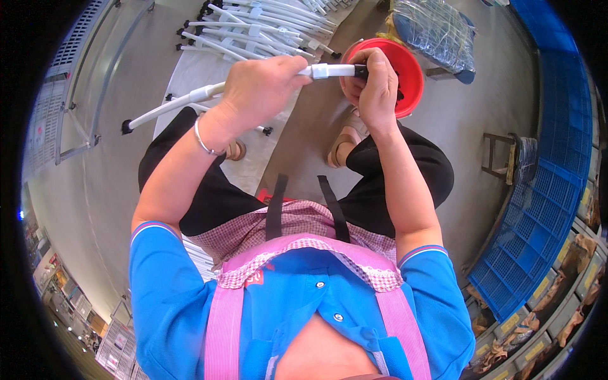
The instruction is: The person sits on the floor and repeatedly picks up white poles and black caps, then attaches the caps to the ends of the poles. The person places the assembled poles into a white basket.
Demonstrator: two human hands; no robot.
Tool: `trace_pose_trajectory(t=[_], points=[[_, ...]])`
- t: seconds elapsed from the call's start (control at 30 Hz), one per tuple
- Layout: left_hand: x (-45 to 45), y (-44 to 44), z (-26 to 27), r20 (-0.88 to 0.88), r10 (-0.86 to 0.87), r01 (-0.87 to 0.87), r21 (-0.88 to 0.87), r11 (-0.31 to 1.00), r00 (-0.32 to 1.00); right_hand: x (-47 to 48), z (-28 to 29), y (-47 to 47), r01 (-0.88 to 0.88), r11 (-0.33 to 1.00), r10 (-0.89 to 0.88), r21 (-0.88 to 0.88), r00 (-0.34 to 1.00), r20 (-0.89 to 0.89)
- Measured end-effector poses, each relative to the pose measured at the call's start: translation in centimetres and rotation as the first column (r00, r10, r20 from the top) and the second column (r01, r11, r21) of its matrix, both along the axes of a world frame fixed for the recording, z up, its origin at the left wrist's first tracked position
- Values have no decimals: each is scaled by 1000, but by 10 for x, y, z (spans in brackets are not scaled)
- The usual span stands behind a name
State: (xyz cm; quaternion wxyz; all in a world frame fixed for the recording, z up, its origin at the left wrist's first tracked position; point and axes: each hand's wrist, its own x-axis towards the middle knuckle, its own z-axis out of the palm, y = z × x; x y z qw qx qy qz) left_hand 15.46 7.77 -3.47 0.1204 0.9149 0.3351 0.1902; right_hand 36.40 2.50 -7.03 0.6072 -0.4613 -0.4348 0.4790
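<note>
My left hand [266, 88] is closed around a white tube assembly [161, 108] with white plastic collars, which slants across in front of me. A black fitting [127, 127] caps its far left end. At its right end, my right hand [377, 88] grips another black end fitting [361, 71], partly hidden by the fingers. This hand is above the left part of a red bucket [411, 71], in which some black pieces show. Beyond my left hand, many similar white tubes [256, 33] with black ends lie piled on a pale sheet [185, 71].
A padded stool wrapped in clear film [434, 33] stands behind the bucket, and a smaller stool [522, 159] is at the right. Blue plastic crates [546, 209] and grey bins [534, 354] line the right side. A metal-framed rack [71, 109] stands at the left.
</note>
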Motion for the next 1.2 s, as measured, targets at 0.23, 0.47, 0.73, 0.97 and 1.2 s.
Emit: trace_pose_trajectory(t=[0.23, 0.47, 0.73, 0.97, 1.2], points=[[3, -5, 3, -45, 12, -5, 142, 990, 999, 0, 7, 1, -15, 989, -1, -144, 994, -109], [-7, 27, -40, 34, -108, 108, 20, 994, 994, -7, -7, -3, 32, 950, -36, -309, 999, -8], [-99, 48, -227, -428, -197, 27, -372, 928, 882, 40, -82, -12, 260, 847, 189, -464, 670, 718], [-139, 38, -309, -507, -123, -128, -433, 892, 853, 41, -87, -16, 248, 826, 267, -507, 619, 738], [-109, 126, -325, -365, 328, -308, 113, 945, 872, 24, -83, -16, 154, 758, 464, -634, 557, 689]])
